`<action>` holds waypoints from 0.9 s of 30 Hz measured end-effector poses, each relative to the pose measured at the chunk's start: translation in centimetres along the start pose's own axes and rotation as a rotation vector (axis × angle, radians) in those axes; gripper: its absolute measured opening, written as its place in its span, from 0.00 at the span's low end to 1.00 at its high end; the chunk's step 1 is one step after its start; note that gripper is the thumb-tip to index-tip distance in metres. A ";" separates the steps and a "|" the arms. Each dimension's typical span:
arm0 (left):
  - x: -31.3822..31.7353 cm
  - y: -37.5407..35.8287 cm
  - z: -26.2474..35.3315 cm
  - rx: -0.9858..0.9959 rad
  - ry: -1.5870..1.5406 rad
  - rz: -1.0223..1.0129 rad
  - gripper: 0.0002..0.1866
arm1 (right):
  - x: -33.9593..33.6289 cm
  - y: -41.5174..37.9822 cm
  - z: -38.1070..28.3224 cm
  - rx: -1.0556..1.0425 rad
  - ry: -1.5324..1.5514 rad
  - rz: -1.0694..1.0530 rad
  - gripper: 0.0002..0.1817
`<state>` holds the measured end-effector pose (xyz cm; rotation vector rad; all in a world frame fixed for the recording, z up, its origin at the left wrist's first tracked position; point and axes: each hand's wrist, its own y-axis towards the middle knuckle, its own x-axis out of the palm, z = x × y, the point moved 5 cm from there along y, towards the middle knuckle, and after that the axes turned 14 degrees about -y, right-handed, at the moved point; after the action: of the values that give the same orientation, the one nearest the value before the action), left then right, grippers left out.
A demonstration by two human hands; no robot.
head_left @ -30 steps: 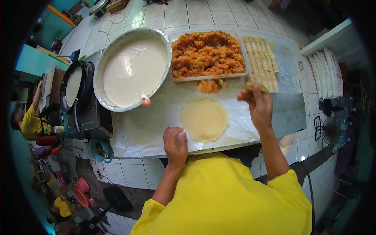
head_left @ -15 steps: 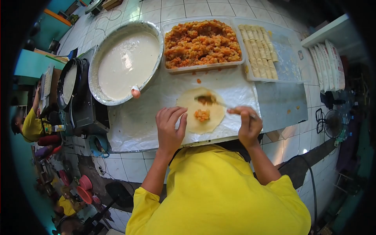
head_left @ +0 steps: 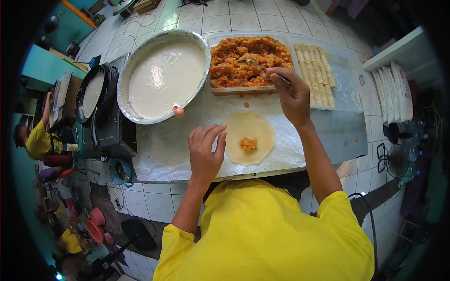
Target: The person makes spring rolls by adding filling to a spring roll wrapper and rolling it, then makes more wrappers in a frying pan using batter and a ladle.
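A round pale wrapper (head_left: pixel 260 126) lies on the white sheet, with a small heap of orange filling (head_left: pixel 248 144) on it. My left hand (head_left: pixel 206 147) rests at the wrapper's left edge, fingers apart and holding nothing. In my right hand (head_left: pixel 291 93) is the handle of a metal spoon (head_left: pixel 248 61), whose bowl is in the orange filling of the clear plastic tub (head_left: pixel 243 91). Rows of rolled wrappers (head_left: pixel 316 70) lie in the plastic container just right of that tub.
A large basin (head_left: pixel 123 89) of white batter stands at the left. Beyond it are a stove (head_left: pixel 124 136) and a dark pan (head_left: pixel 86 105) with batter. A co-worker in yellow (head_left: pixel 38 140) is at the far left. A fan (head_left: pixel 398 154) stands on the right.
My right hand has moved up and away from the wrapper, carrying the spoon into the tub of filling. My left hand stays at the wrapper's left edge. The whole view has shifted slightly.
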<state>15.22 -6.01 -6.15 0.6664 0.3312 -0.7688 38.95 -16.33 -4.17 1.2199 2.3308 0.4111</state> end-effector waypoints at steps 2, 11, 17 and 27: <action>-0.1 0.6 0.2 0.034 -0.011 0.017 0.09 | -0.4 -0.4 -0.3 -0.018 -0.001 0.062 0.11; 3.0 -1.5 -0.2 -0.050 -0.117 -0.094 0.08 | 2.1 -6.0 4.3 0.383 0.228 0.432 0.10; 2.6 -2.8 -1.2 -0.137 -0.147 -0.073 0.07 | -2.0 -5.4 4.1 0.499 0.092 0.409 0.10; 1.7 -3.5 -1.4 -0.157 -0.150 -0.036 0.07 | -4.5 2.5 2.2 0.226 -0.124 0.091 0.14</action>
<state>13.81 -7.85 -9.56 0.4530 0.2639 -0.8131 44.08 -18.56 -3.63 1.4182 2.2673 0.0993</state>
